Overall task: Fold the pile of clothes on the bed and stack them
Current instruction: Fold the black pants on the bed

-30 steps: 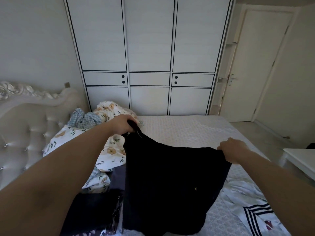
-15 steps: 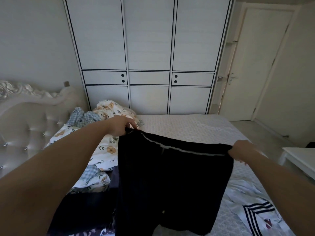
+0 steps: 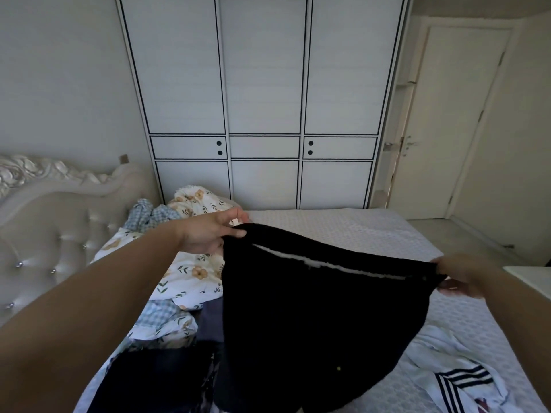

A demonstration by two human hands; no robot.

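A black garment [image 3: 316, 323] hangs spread in the air above the bed [image 3: 343, 231], its top edge stretched between both hands. My left hand [image 3: 208, 234] pinches the upper left corner. My right hand [image 3: 460, 275] grips the upper right corner. A thin pale line shows just below the top edge. Under the garment's lower left lie more dark clothes [image 3: 155, 380]. A white garment with dark stripes [image 3: 456, 380] lies crumpled on the bed at the lower right. A blue checked piece [image 3: 155, 317] lies by my left forearm.
A floral quilt [image 3: 190, 272] and a blue checked cloth [image 3: 149, 216] are bunched against the padded headboard [image 3: 53, 234] at the left. White wardrobe doors [image 3: 265, 114] stand beyond the bed. A door [image 3: 465, 123] is at the right, and a white table edge [image 3: 533, 275] juts in.
The hands have moved apart and pulled the garment's top edge taut, so it hangs wider and flatter than a second ago.
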